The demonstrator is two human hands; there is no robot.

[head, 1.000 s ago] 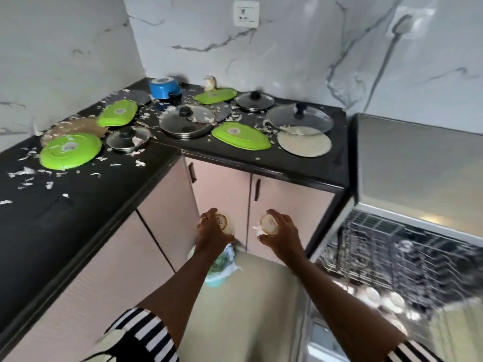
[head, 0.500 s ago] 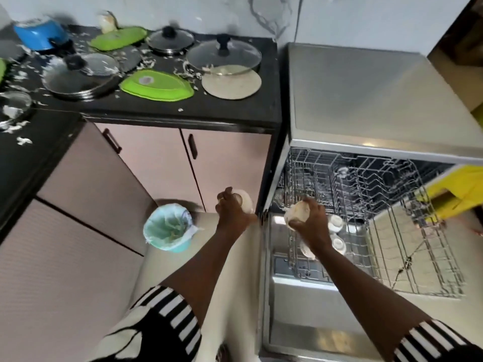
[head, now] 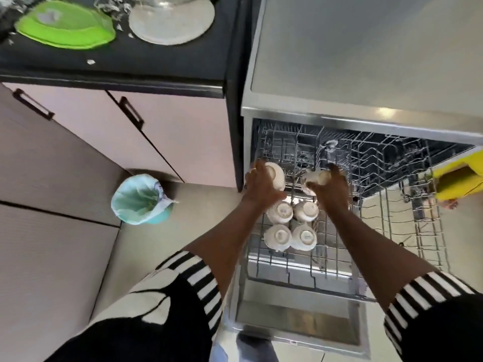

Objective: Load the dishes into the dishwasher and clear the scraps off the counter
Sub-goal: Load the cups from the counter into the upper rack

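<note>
Table point(head: 156, 64): green plate point(head: 65, 24) and scraps point(head: 91, 61) lay up left, well apart from both hands.
Left hand point(head: 261, 188): fingers curled round a bowl point(head: 277, 175), held over the left edge of the rack point(head: 386, 226).
Rack: four bowls point(head: 279, 211) sat upturned, just below both hands; free wire lay beyond them.
Right hand point(head: 333, 192): fingers gripped a second bowl point(head: 315, 178), equally near the rack.

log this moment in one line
left hand: white cup | right hand: second cup | both above rack | four cups inverted in rack
</note>
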